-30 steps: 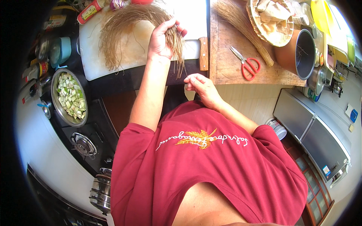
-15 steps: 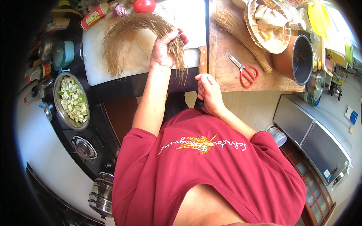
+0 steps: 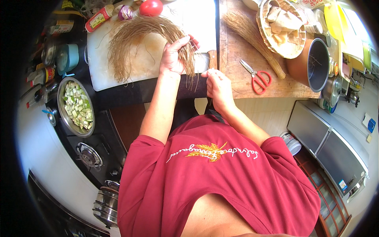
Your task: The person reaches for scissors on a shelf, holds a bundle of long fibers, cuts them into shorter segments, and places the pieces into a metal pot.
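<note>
My left hand (image 3: pixel 173 58) is closed round a bundle of thin brown strands (image 3: pixel 138 29), which look like dry vermicelli. The bundle arches left over the white cutting board (image 3: pixel 100 79), and its short ends hang past the board's near edge. Close by on the right, my right hand (image 3: pixel 219 89) is held in a pinch below the wooden handle of a knife (image 3: pixel 212 60). Anything between its fingers is too thin or hidden to make out. A second, straighter bundle of similar strands (image 3: pixel 252 41) lies on the wooden board (image 3: pixel 233 75), near red-handled scissors (image 3: pixel 260 82).
A tomato (image 3: pixel 151 7), a purple onion (image 3: pixel 125 12) and a red bottle (image 3: pixel 98 19) line the far edge. Diced green-white vegetables fill a steel bowl (image 3: pixel 60 106) at left, by a gas burner (image 3: pixel 89 155). Right stand a wicker basket (image 3: pixel 294 50) and a deep pot (image 3: pixel 298 67).
Both hands have shifted very slightly to the right in the picture, along with the whole scene. The left hand keeps its hold on the bundle; the right hand stays pinched.
</note>
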Motion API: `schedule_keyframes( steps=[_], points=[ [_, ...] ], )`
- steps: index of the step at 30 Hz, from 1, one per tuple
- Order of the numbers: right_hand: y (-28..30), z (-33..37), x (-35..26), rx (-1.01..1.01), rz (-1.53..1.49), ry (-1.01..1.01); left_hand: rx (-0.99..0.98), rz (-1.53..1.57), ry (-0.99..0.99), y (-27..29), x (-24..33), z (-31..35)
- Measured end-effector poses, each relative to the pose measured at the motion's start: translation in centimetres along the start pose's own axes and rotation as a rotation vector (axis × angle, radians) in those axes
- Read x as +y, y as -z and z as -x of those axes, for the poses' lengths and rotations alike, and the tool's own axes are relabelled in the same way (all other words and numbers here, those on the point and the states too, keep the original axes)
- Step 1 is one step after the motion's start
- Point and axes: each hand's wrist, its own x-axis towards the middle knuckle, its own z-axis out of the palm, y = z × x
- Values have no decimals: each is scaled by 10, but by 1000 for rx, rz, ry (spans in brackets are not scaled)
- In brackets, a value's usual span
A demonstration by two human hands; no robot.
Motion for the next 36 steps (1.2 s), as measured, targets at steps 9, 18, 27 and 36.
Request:
schedule_keyframes(
  steps=[9,18,27,36],
  points=[
    [4,-2,-14,-66,-4,-31,-3,-79,-20,-12,-12,11],
    [32,38,-44,-42,140,142,-42,-154,-59,-46,-9,37],
    [42,74,-40,-28,763,529,10,-141,-140,-52,-3,29],
    [145,134,-122,174,421,355,38,-55,-152,-31,5,11]
  ],
)
